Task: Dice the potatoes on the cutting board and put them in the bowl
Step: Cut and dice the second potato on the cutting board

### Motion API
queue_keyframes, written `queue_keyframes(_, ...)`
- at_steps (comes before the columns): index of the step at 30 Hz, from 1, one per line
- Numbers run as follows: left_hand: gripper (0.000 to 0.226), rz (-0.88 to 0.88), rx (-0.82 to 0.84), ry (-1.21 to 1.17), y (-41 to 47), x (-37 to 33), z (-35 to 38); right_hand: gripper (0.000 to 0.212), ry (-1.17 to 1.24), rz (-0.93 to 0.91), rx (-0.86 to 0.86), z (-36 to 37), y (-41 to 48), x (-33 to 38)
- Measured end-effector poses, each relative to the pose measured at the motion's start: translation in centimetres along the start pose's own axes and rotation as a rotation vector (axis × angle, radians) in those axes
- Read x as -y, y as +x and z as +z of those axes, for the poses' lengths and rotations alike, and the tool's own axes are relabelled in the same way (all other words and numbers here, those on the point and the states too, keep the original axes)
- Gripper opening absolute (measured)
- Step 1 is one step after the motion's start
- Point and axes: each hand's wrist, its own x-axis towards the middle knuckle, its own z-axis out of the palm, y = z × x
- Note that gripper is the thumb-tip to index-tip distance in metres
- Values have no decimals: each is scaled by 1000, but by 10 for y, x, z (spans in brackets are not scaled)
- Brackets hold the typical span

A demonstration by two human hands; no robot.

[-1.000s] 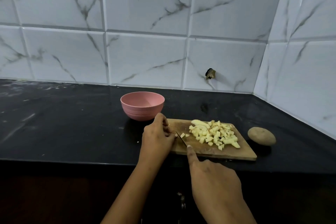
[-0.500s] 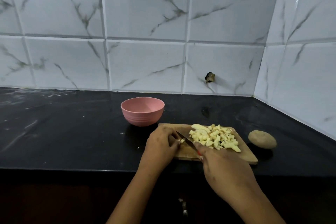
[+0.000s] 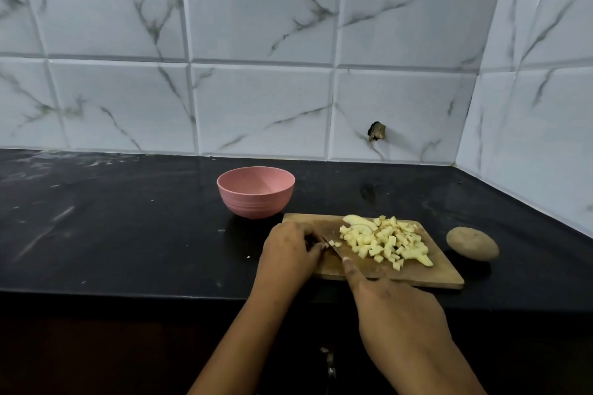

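Nearest, the right hand (image 3: 401, 314) grips the knife (image 3: 332, 248) and the left hand (image 3: 288, 253) pinches a small piece (image 3: 327, 245) on the cutting board (image 3: 442, 276) beside the diced potatoes (image 3: 385, 242), so this dicing looks nearly done, with scooping into the bowl (image 3: 255, 192) beyond likely next.

Wooden cutting board (image 3: 433, 277) lies flat under right hand's (image 3: 401, 314) grip on knife (image 3: 332, 249). Pale diced potato pile (image 3: 385, 242) sits just right of the blade. 1 whole unpeeled potato (image 3: 472, 243) farther right, off board. Pink bowl (image 3: 255, 199) upright, beyond-left.
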Motion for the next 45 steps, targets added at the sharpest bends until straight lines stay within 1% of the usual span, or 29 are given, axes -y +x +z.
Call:
queue_keyframes(3, 16, 12, -22, 52, 1, -1, 0, 80, -10, 8, 60, 3, -6, 7)
queue_keyframes(5, 17, 24, -38, 76, 2, -1, 1, 80, 3, 16, 51, 1, -9, 6)
queue_keyframes(7, 16, 23, -47, 78, 2, -2, 1, 74, 51, 39, 8, -2, -10, -1)
queue_keyframes(11, 16, 17, -19, 76, 2, -5, 2, 55, 196, 107, -158, -3, -14, -21)
queue_keyframes(15, 15, 39, 15, 75, 5, -12, 7, 53, 262, 145, -224, -1, -17, -26)
queue_keyframes(19, 9, -4, 61, -87, 14, -16, 11, 50, 300, 134, -232, -2, -18, -26)
queue_keyframes(21, 16, -36, 124, -167, 20, -13, 10, 49, 329, 118, -231, -2, -19, -27)
queue_keyframes(24, 22, -60, 156, -156, 34, -9, 5, 48, 364, 98, -208, -5, -20, -26)
queue_keyframes(27, 27, -34, 156, -126, 51, -8, 2, 46, 374, 51, -156, -6, -18, -24)
queue_keyframes(28, 26, -29, 178, -130, 55, -9, 3, 46, 370, 48, -143, -6, -16, -24)
queue_keyframes(30, 17, -5, 239, -118, 63, -11, 5, 46, 354, 59, -152, -6, -12, -28)
queue_keyframes(32, 10, 12, 312, -108, 70, -15, 9, 46, 392, 82, -170, -5, -9, -38)
queue_keyframes(34, 13, 36, 389, -112, 75, -20, 14, 45, 457, 110, -177, -5, -8, -50)
queue_keyframes(37, 21, 93, 504, -75, 79, -29, 21, 43, 507, 166, -237, 1, -3, -69)
queue_keyframes(40, 17, 108, 531, -39, 84, -34, 27, 43, 567, 196, -241, 9, 2, -79)
queue_keyframes(42, 16, 116, 539, -15, 88, -33, 29, 43, 617, 176, -250, 13, 4, -82)
queue_keyframes(45, 12, 91, 594, -15, 93, -32, 26, 43, 674, 173, -265, 15, 4, -82)
